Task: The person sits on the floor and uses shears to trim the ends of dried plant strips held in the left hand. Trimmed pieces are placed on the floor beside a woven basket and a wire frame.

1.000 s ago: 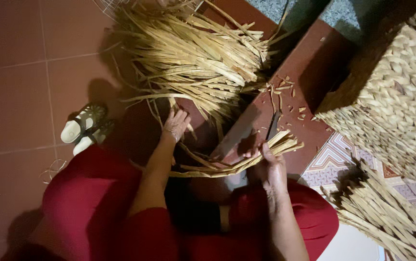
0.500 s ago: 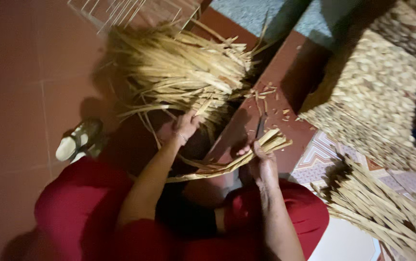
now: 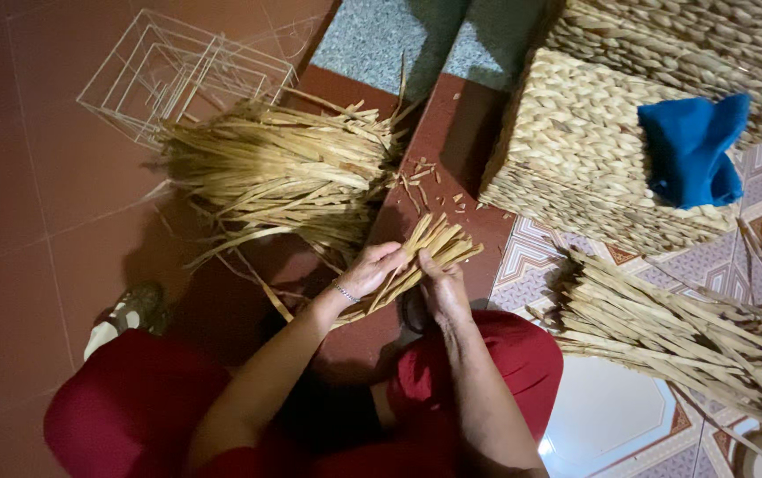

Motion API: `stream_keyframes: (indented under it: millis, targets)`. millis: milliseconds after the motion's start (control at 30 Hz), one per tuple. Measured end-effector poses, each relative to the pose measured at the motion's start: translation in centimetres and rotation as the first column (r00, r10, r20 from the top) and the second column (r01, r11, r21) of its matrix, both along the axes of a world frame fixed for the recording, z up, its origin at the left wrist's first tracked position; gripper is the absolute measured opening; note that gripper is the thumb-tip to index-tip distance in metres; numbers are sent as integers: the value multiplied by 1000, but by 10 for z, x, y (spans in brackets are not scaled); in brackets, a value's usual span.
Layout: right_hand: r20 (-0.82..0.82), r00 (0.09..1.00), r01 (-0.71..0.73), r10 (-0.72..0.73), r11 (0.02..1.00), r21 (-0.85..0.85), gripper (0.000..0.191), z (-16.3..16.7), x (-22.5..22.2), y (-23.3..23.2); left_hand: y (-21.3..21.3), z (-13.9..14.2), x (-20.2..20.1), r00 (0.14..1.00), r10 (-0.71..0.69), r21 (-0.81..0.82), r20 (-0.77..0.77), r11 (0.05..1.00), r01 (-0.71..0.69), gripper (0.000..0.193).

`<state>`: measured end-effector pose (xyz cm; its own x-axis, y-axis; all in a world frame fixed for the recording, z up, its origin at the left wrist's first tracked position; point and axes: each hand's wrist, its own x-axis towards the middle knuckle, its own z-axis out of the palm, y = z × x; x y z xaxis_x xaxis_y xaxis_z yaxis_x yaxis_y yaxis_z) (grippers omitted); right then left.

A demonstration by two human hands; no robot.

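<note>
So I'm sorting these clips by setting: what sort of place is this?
Probably a home or small workshop floor used for basket weaving. A pile of dried straw strips lies on the red tiles, a woven basket stands nearby, bare wire frames wait beside them, and both hands hold a bunch of strips.

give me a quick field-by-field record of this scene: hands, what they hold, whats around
left hand: gripping a small bundle of straw strips from the left side
right hand: closed on the same bundle from below
bundle: cut ends fanned up and to the right
left of hands: large straw pile on the red tiled floor
beyond pile: white wire frames
right: woven basket with blue cloth on top
lower right: second straw heap
clothing: red trousers
</note>
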<state>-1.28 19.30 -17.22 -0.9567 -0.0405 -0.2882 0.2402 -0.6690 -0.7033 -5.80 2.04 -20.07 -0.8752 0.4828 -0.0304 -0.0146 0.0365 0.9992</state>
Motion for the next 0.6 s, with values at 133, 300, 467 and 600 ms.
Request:
stream_keyframes:
  millis: [133, 300, 467, 600]
  targets:
    - [62, 997, 56, -56, 998, -2, 21, -1, -1, 0, 9, 10, 5, 997, 59, -53, -41, 997, -61, 34]
    - [105, 993, 41, -44, 999, 27, 21, 1, -1, 1, 21, 33, 21, 992, 121, -95, -33, 988, -124, 32]
    - [24, 997, -78, 76, 994, 73, 25, -1, 2, 2, 25, 45, 30, 962, 190, -123, 195, 978, -168, 27]
    - [-22, 996, -87, 90, 990, 114, 34, 4, 0, 1, 27, 40, 35, 971, 212, -228, -109, 946, -232, 29]
